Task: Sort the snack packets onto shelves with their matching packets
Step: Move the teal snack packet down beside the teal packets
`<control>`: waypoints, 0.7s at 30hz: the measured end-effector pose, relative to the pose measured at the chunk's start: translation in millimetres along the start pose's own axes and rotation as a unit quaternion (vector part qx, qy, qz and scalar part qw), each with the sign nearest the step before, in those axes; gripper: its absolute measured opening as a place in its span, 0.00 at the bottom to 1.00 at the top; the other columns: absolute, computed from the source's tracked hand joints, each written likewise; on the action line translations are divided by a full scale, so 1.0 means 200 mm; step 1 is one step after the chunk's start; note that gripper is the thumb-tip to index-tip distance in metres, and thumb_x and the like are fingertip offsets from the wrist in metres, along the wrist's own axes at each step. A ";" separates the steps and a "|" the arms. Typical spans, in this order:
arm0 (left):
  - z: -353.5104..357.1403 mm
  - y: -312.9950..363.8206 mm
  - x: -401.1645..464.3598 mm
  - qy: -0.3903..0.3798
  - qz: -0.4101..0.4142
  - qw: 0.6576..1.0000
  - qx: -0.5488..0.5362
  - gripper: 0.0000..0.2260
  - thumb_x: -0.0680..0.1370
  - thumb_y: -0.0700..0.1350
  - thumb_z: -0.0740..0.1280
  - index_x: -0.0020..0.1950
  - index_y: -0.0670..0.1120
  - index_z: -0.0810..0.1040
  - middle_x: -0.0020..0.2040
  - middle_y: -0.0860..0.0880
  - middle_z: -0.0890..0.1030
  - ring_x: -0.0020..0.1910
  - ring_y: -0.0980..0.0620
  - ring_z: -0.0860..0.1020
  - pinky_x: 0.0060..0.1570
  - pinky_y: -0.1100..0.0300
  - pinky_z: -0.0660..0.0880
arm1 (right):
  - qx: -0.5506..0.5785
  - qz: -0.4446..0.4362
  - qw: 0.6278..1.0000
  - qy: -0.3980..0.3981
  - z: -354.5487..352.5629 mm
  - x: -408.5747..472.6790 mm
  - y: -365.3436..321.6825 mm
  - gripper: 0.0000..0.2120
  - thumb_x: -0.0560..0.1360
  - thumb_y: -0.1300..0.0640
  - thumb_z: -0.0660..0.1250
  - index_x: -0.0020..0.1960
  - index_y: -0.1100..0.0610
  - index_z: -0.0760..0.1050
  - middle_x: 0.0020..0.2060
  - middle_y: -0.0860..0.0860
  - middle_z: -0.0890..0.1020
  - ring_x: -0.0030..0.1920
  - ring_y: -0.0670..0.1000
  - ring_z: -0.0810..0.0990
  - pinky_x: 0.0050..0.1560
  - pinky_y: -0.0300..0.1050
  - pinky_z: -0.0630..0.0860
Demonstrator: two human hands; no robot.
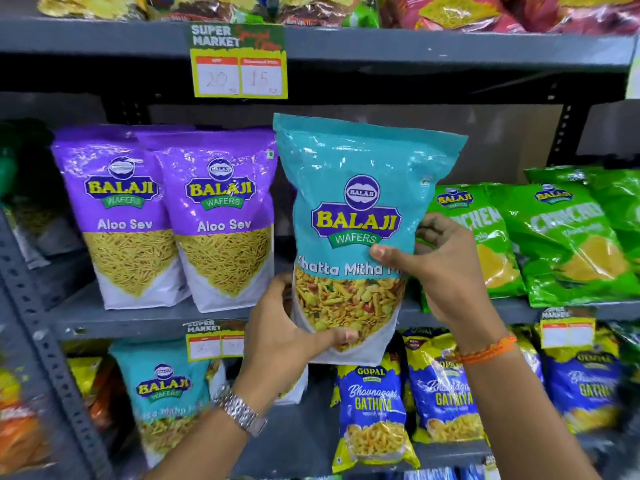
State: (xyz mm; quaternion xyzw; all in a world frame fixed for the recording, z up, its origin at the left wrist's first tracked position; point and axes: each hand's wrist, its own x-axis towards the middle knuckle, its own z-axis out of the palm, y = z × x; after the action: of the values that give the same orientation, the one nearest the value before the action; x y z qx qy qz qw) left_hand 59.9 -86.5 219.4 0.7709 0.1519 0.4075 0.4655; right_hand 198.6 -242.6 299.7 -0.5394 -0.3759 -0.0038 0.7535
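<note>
I hold a teal Khatta Mitha packet [349, 188] upright in front of the middle shelf [138, 323]. My left hand [284, 327] grips its lower left corner, thumb across the bottom. My right hand [440, 268] pinches its right edge at mid-height. Two purple Aloo Sev packets [169, 216] stand on that shelf just to the left. Green Crunchem packets [540, 237] lean on the same shelf to the right. A matching teal Khatta Mitha packet [162, 389] stands on the lower shelf, down left.
Blue and yellow Gathiya packets [374, 410] fill the lower shelf under my right arm. A yellow price tag [239, 64] hangs from the upper shelf edge [450, 46]. A perforated grey upright [41, 341] runs down the left side.
</note>
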 end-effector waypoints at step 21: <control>-0.13 -1.08 -0.76 0.011 -0.206 0.977 0.052 0.37 0.54 0.45 0.88 0.56 0.58 0.73 0.52 0.61 0.84 0.55 0.65 0.83 0.49 0.70 0.78 | -0.053 0.232 0.968 -0.076 0.26 -0.80 1.03 0.29 0.53 0.75 0.82 0.48 0.56 0.78 0.39 0.43 0.88 0.42 0.42 0.86 0.41 0.37 0.82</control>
State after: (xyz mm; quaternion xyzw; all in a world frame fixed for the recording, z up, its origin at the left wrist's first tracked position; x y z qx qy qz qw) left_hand -23.8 -51.4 -30.6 0.7412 0.3340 0.3029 0.4972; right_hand 139.4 -178.3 48.8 -0.6498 -0.2957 0.1918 0.6734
